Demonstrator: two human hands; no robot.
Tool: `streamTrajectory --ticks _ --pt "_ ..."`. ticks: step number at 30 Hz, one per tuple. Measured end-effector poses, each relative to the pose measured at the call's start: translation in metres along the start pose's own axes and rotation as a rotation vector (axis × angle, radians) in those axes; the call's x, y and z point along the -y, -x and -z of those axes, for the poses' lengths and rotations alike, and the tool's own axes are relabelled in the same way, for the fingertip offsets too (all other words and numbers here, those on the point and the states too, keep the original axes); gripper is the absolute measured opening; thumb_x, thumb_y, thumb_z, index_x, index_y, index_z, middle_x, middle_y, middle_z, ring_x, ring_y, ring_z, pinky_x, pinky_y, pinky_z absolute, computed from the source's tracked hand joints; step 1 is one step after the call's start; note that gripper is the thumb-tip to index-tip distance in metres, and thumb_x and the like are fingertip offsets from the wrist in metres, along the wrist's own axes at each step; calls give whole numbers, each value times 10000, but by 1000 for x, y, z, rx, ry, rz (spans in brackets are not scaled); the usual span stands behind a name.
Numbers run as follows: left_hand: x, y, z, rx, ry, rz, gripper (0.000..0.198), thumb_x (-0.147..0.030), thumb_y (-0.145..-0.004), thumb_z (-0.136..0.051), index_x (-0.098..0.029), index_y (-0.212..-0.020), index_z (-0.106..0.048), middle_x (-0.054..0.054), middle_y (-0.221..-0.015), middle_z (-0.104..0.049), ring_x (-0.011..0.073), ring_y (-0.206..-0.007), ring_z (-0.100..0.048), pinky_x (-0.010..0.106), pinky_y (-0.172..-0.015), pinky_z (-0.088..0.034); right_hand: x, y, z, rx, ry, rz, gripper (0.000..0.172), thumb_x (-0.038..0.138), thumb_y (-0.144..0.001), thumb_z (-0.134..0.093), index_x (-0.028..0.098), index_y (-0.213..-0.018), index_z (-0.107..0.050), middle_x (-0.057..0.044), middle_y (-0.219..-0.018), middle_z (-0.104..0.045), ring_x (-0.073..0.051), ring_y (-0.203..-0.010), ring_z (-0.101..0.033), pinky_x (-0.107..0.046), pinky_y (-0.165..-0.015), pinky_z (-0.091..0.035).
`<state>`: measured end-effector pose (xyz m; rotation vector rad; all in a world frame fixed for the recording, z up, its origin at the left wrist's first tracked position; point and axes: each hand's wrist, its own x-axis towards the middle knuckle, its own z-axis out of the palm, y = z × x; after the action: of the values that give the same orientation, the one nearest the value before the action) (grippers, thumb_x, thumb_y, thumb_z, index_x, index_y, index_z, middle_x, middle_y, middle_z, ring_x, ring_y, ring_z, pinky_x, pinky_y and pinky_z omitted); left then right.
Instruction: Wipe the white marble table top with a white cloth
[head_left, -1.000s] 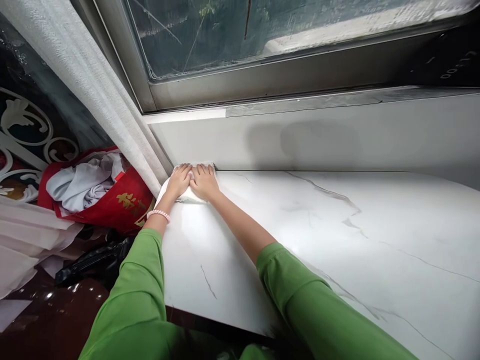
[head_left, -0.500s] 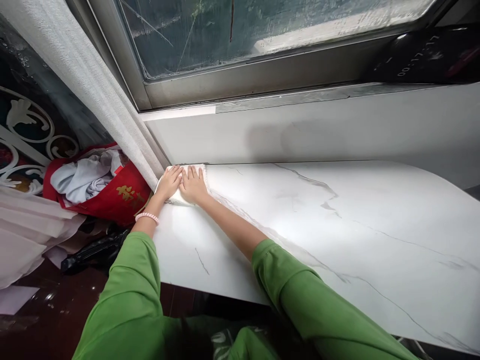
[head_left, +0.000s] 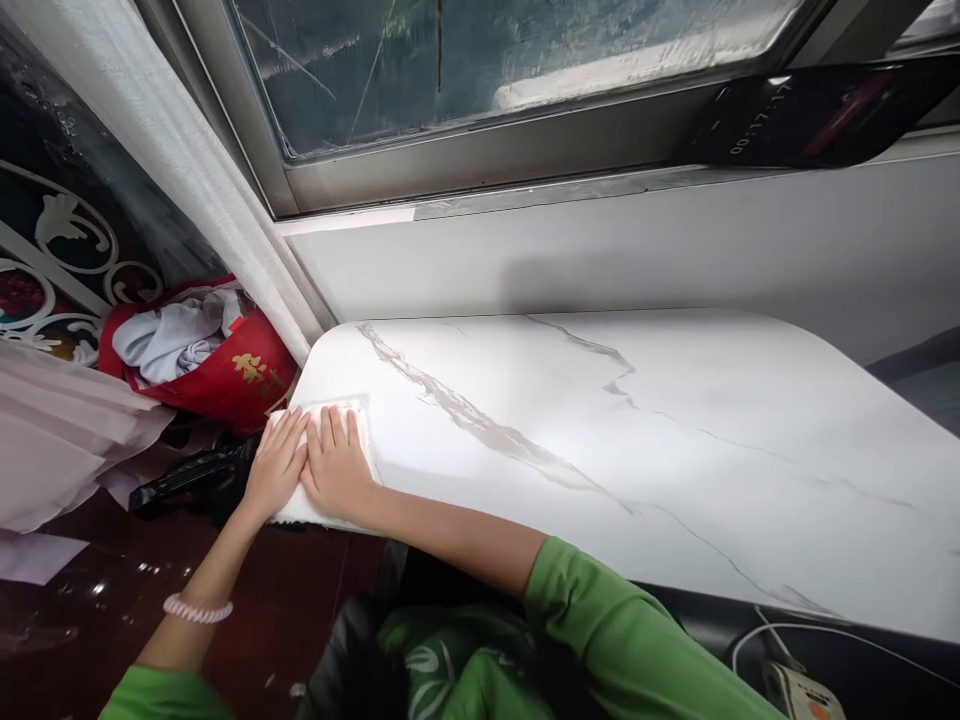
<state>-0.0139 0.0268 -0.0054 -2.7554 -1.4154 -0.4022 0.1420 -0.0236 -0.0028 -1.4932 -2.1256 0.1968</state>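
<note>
A folded white cloth [head_left: 319, 505] lies at the left end of the white marble-patterned table [head_left: 480, 380], close to its front corner. My left hand [head_left: 276, 468] rests flat on the cloth's left part, fingers stretched out, with a pink coil band [head_left: 198, 609] round the wrist. Beside it, touching, my right hand [head_left: 337, 468] presses flat on the same cloth with its fingers extended. Neither hand is wrapped round the cloth; most of its middle is hidden under the palms.
A red bag [head_left: 232, 375] with pale clothes stands left of the table, near a white curtain [head_left: 195, 130]. Behind rises a framed window [head_left: 510, 80]. A dark screen reading 00:17:17 [head_left: 810, 115] shows upper right. A power strip [head_left: 806, 690] and white cable sit below the front edge.
Both hands have slid the cloth from the table's back left corner toward me, to the front left corner. The view has shifted slightly, and the power strip has come into sight.
</note>
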Motion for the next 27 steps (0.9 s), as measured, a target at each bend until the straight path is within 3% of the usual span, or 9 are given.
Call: streamTrajectory --ticks 4,10,14,22,27 --pt "-10 12 6 15 -12 23 524 -330 -968 -202 -205 -1454 -355 70 -1510 -376 205 -1423 -274 474 -1174 -190 5 9 5 47 -22 23 628 310 -928 -397 -79 -1418 -346 -317 -1482 -305 -400 -1411 -220 -624 -1127 -122" --pt "0 -14 1 57 -43 24 534 -313 -958 -194 -159 -1437 -372 91 -1511 -371 214 -1422 -277 469 -1169 -192 -11 -14 2 31 -48 -2 626 317 -906 -449 -55 -1405 -385 -315 -1462 -353 -387 -1397 -260 -585 -1137 -116" --pt "11 -58 -11 59 -47 15 536 -298 -956 -191 -119 -1421 -389 115 -1505 -376 226 -1421 -277 469 -1169 -181 -37 -47 -2 -17 -45 -80 585 281 -907 -442 -27 -1404 -403 -296 -1463 -368 -365 -1397 -270 -543 -1151 -94" --pt "23 -175 -38 68 -22 40 496 -298 -954 -259 -156 -1401 -421 99 -1507 -378 241 -1418 -283 464 -1164 -176 -118 -123 0 -32 22 -124 538 248 -918 -403 13 -1401 -410 -240 -1478 -380 -301 -1398 -281 -484 -1164 -78" --pt "24 -224 -51 70 36 37 495 -283 -938 -288 -167 -1398 -431 80 -1502 -391 221 -1409 -299 439 -1170 -169 -149 -148 -1 -52 60 -188 517 250 -922 -373 43 -1393 -416 -215 -1481 -389 -292 -1395 -278 -520 -1152 -87"
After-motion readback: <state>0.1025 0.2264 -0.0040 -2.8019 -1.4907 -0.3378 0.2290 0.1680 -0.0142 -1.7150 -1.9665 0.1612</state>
